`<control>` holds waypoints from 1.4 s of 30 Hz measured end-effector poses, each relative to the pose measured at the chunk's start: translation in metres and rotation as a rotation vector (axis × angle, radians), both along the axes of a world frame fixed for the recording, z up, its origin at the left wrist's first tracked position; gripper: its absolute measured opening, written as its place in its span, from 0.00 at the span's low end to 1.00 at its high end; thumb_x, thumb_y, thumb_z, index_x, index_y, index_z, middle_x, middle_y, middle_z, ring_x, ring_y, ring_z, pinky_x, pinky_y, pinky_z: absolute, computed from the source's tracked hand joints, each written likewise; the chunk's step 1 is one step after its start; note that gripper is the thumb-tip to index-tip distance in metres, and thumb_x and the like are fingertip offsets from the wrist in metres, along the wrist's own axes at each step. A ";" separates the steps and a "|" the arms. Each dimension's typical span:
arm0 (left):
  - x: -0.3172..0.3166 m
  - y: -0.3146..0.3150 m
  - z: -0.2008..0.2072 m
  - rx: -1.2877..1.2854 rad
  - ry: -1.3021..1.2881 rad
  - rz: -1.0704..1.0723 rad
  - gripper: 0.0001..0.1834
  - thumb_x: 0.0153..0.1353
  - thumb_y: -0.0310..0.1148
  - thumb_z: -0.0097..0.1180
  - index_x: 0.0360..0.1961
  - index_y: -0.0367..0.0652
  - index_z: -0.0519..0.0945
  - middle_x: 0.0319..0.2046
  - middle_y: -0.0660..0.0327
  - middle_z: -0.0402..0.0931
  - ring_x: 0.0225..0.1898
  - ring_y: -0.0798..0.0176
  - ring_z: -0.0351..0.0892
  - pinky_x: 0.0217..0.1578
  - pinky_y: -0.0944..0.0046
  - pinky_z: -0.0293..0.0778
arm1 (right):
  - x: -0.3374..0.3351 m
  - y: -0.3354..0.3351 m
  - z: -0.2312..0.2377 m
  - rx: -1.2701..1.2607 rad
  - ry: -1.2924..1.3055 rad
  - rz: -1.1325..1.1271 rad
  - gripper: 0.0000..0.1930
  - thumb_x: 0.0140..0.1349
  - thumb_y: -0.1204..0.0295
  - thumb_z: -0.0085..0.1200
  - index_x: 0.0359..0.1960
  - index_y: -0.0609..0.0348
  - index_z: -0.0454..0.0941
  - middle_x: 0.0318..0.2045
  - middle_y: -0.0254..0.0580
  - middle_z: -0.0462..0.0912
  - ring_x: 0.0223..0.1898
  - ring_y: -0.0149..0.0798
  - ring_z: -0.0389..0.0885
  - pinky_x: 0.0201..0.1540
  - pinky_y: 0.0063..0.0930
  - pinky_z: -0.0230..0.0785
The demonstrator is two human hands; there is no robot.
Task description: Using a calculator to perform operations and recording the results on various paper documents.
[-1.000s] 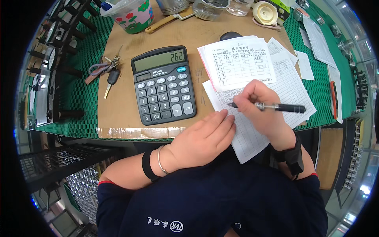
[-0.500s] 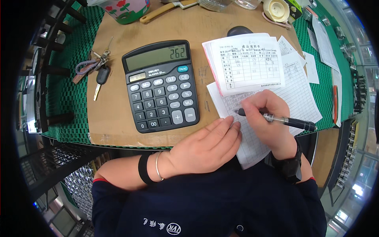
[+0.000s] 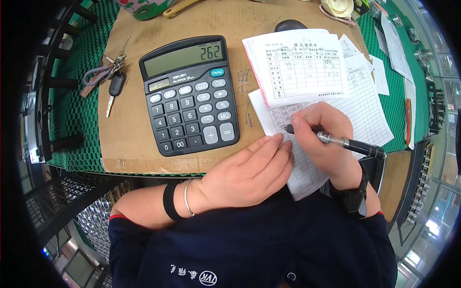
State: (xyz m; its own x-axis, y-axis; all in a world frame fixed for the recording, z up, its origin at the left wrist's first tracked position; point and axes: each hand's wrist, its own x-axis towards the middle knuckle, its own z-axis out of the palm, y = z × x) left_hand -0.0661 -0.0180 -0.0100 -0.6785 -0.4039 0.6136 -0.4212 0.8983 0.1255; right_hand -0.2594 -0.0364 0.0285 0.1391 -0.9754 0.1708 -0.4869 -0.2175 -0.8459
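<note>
My right hand (image 3: 328, 139) grips a black pen (image 3: 354, 145), its tip on a ruled notebook page (image 3: 307, 163) just below some handwritten lines. My left hand (image 3: 249, 173) lies flat across the notebook's left edge, fingers stretched out and close together, holding nothing. On the upper part of the notebook rests a pad of printed forms (image 3: 300, 67) with handwritten entries. A large black calculator (image 3: 192, 101) with grey keys stands to the left of the papers.
Keys (image 3: 114, 89) with a braided strap lie left of the calculator. A black rounded object (image 3: 290, 25) sits behind the forms, and a cream-coloured round item (image 3: 337, 8) farther back. A flowered tub (image 3: 144, 8) and a wooden handle (image 3: 180, 8) are at the far edge. Brown cardboard (image 3: 129, 144) covers green matting (image 3: 77, 156).
The view has shifted slightly, so the calculator and keys appear a little farther left and higher. My right hand still holds the pen on the page; my left hand stays put.
</note>
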 end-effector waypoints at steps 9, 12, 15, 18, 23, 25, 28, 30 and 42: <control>0.000 0.000 0.000 0.003 0.005 0.005 0.11 0.56 0.30 0.55 0.39 0.40 0.83 0.44 0.57 0.81 0.48 0.56 0.82 0.44 0.65 0.80 | 0.004 -0.001 0.005 0.019 -0.022 -0.017 0.10 0.58 0.77 0.62 0.23 0.59 0.74 0.19 0.38 0.77 0.21 0.33 0.75 0.25 0.26 0.66; 0.000 -0.001 0.000 -0.005 0.000 0.007 0.11 0.56 0.30 0.55 0.39 0.40 0.83 0.44 0.57 0.81 0.48 0.56 0.82 0.44 0.65 0.80 | 0.002 -0.001 0.005 -0.001 -0.009 0.000 0.10 0.58 0.78 0.62 0.23 0.60 0.73 0.19 0.38 0.77 0.20 0.33 0.75 0.25 0.26 0.66; 0.000 0.000 0.001 -0.008 -0.010 0.008 0.11 0.56 0.30 0.55 0.39 0.40 0.83 0.44 0.57 0.81 0.48 0.56 0.82 0.45 0.65 0.79 | 0.000 -0.002 0.000 -0.029 -0.007 0.021 0.10 0.58 0.78 0.62 0.22 0.60 0.73 0.19 0.38 0.77 0.21 0.33 0.75 0.25 0.26 0.66; -0.001 -0.001 0.001 -0.010 -0.009 0.007 0.11 0.57 0.30 0.54 0.40 0.40 0.83 0.44 0.57 0.82 0.48 0.56 0.82 0.45 0.65 0.79 | 0.002 0.000 0.004 -0.022 -0.025 0.004 0.10 0.58 0.79 0.62 0.22 0.60 0.73 0.19 0.38 0.77 0.21 0.33 0.75 0.25 0.26 0.66; 0.001 0.000 0.001 -0.001 -0.028 0.010 0.12 0.57 0.31 0.54 0.40 0.40 0.83 0.45 0.57 0.82 0.48 0.56 0.82 0.46 0.65 0.79 | 0.002 -0.001 0.001 -0.009 -0.014 -0.019 0.10 0.58 0.79 0.61 0.22 0.61 0.73 0.19 0.38 0.77 0.21 0.30 0.75 0.25 0.25 0.66; 0.000 0.000 0.001 0.000 -0.027 0.007 0.12 0.57 0.31 0.54 0.41 0.40 0.83 0.46 0.56 0.82 0.48 0.56 0.82 0.46 0.65 0.79 | 0.000 -0.001 0.003 0.005 -0.021 -0.008 0.10 0.58 0.79 0.61 0.22 0.61 0.73 0.19 0.37 0.76 0.21 0.29 0.75 0.25 0.25 0.67; 0.000 0.000 0.001 -0.002 -0.021 0.004 0.12 0.56 0.30 0.54 0.41 0.40 0.83 0.46 0.56 0.81 0.48 0.56 0.82 0.46 0.65 0.79 | 0.004 0.000 0.005 -0.001 -0.036 -0.041 0.10 0.58 0.80 0.61 0.22 0.61 0.73 0.18 0.37 0.75 0.21 0.29 0.74 0.25 0.24 0.66; 0.000 0.000 0.001 0.004 -0.026 0.003 0.13 0.56 0.30 0.54 0.41 0.40 0.83 0.46 0.56 0.81 0.49 0.55 0.82 0.46 0.65 0.79 | 0.001 -0.002 0.004 -0.001 -0.021 -0.025 0.10 0.58 0.80 0.61 0.21 0.61 0.72 0.18 0.36 0.75 0.21 0.28 0.73 0.25 0.24 0.66; 0.001 -0.002 0.004 -0.014 -0.048 0.000 0.13 0.55 0.30 0.55 0.41 0.40 0.83 0.46 0.57 0.82 0.48 0.56 0.82 0.43 0.67 0.79 | -0.004 -0.001 -0.002 0.044 -0.176 -0.048 0.12 0.59 0.80 0.60 0.21 0.58 0.70 0.18 0.28 0.72 0.22 0.21 0.65 0.24 0.20 0.60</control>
